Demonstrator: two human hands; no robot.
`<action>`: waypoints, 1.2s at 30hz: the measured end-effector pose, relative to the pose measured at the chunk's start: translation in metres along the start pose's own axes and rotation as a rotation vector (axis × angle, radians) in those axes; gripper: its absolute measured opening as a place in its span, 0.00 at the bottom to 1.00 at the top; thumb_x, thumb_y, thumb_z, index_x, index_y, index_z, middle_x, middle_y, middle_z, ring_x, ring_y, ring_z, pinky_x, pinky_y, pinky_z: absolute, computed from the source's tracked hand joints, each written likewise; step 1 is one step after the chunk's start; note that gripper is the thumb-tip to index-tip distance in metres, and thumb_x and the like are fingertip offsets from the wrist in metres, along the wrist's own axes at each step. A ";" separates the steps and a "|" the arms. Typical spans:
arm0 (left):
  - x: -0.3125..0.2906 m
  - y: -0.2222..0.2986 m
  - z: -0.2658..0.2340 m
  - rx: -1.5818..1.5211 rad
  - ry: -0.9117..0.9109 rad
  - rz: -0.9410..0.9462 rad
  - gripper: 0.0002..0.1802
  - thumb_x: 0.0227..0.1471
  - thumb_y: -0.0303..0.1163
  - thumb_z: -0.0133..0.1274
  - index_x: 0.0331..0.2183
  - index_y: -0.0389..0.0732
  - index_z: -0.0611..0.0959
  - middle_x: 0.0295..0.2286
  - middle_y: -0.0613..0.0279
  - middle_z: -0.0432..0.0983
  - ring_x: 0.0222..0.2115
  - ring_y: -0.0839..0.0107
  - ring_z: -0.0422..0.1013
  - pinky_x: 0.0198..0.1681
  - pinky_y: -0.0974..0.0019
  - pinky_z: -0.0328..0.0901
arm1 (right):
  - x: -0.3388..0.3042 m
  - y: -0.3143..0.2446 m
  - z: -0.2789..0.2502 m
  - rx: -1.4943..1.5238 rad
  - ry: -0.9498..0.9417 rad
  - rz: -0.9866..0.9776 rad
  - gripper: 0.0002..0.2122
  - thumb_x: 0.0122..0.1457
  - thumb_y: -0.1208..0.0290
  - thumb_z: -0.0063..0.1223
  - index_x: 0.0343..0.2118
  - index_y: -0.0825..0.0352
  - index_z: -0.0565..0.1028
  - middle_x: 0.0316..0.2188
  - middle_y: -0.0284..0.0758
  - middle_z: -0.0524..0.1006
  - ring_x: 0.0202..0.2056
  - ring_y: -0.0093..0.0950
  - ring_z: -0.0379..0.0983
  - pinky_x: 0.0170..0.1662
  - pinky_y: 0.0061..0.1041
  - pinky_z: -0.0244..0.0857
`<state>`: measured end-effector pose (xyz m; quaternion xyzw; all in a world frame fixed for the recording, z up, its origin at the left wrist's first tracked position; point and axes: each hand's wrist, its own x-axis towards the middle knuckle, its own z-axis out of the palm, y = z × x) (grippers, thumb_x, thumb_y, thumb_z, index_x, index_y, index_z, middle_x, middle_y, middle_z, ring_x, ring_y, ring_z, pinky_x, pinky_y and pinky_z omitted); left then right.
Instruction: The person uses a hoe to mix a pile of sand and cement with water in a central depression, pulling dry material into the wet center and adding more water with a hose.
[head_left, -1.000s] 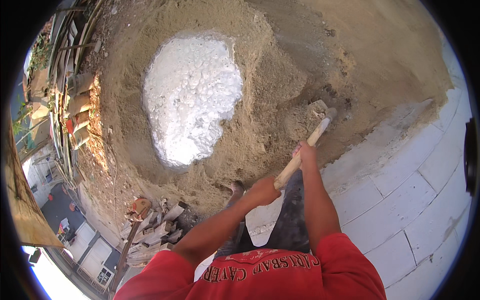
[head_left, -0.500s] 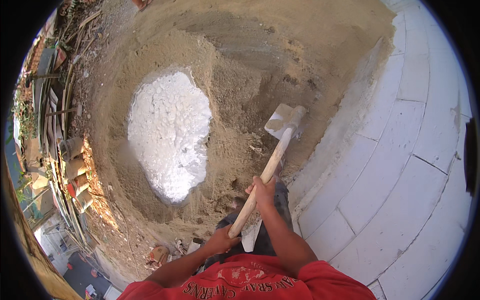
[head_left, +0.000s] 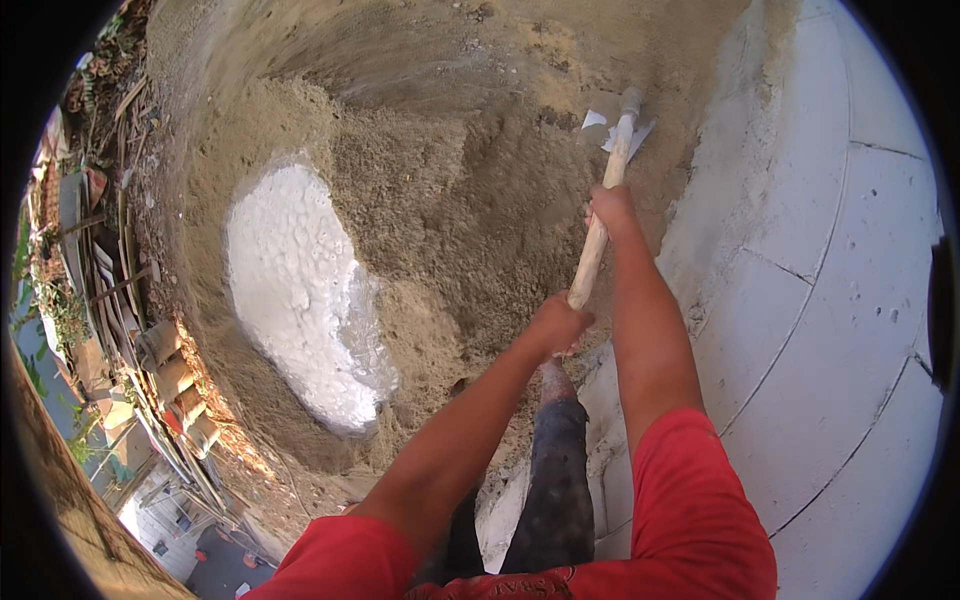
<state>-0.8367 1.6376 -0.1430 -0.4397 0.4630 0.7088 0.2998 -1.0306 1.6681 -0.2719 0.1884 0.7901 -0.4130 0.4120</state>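
A long wooden-handled hoe [head_left: 603,215] reaches out in front of me, its pale metal blade [head_left: 612,122] dug into the far right edge of a big sand heap [head_left: 470,210]. My right hand [head_left: 612,207] grips the handle high up, close to the blade. My left hand [head_left: 556,325] holds the handle's lower end. A pool of white powder or slurry [head_left: 300,295] lies in a hollow on the left side of the heap. My dark trouser leg [head_left: 555,480] stands at the heap's near edge.
Pale paved slabs [head_left: 830,300] run along the right. Bricks, planks and rubble [head_left: 150,350] are piled along the left rim, past the sand. Lower ground with buildings shows far left below.
The hoe has swung out and away from me to the heap's far right edge. My right arm has stretched forward and my view has turned so the white pool sits further left.
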 end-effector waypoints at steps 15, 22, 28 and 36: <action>-0.237 -0.174 -0.102 0.151 0.004 -0.067 0.19 0.47 0.39 0.57 0.37 0.35 0.77 0.16 0.62 0.71 0.11 0.73 0.65 0.13 0.67 0.59 | -0.244 0.134 0.118 0.306 -0.214 0.195 0.09 0.58 0.76 0.48 0.36 0.78 0.67 0.20 0.42 0.71 0.17 0.35 0.72 0.19 0.35 0.70; -0.426 -0.233 -0.172 0.386 -0.093 0.090 0.15 0.54 0.37 0.55 0.40 0.39 0.77 0.15 0.65 0.69 0.13 0.77 0.66 0.16 0.70 0.62 | -0.411 0.204 0.183 0.431 0.035 0.183 0.22 0.56 0.79 0.49 0.51 0.71 0.54 0.25 0.42 0.69 0.16 0.33 0.69 0.17 0.37 0.69; -0.473 -0.306 -0.168 0.660 -0.141 0.127 0.35 0.52 0.49 0.58 0.59 0.50 0.66 0.45 0.47 0.72 0.42 0.67 0.71 0.43 0.57 0.65 | -0.569 0.185 0.139 0.641 -0.149 0.161 0.21 0.56 0.80 0.51 0.49 0.70 0.57 0.24 0.39 0.69 0.16 0.32 0.70 0.21 0.36 0.73; -0.294 -0.219 -0.009 0.162 -0.020 -0.113 0.28 0.50 0.43 0.61 0.45 0.32 0.75 0.18 0.64 0.71 0.16 0.74 0.67 0.18 0.66 0.63 | -0.305 0.150 0.028 0.516 -0.207 -0.031 0.15 0.60 0.70 0.53 0.45 0.64 0.59 0.23 0.33 0.67 0.17 0.23 0.66 0.18 0.29 0.66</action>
